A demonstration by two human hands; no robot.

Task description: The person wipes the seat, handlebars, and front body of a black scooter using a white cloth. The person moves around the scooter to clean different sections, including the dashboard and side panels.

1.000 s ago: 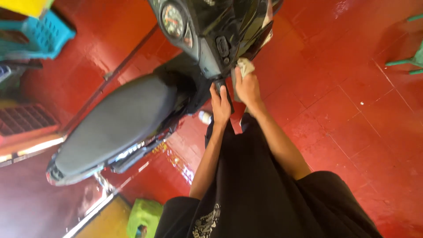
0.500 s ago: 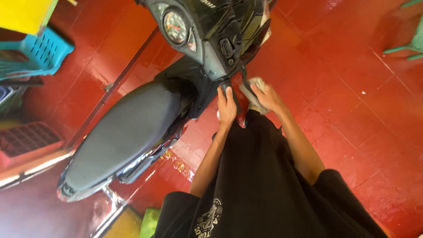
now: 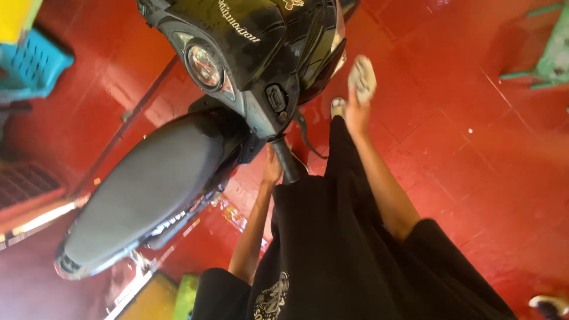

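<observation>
A black motor scooter stands in front of me on a red tiled floor, its grey seat stretching to the lower left and a round gauge on its dash. My left hand reaches under the black handlebar grip, touching the scooter's body beside it. My right hand is raised to the right of the scooter's front, closed around a pale crumpled cloth. My black shirt fills the lower middle of the view.
A blue plastic crate sits at the far left under something yellow. A green frame stands at the upper right. A green and yellow object lies at the bottom. Wet patches shine on the red floor.
My right hand with the cloth has lifted away from the handlebar area, up and to the right. My left hand stays under the grip. The view has shifted closer to the scooter.
</observation>
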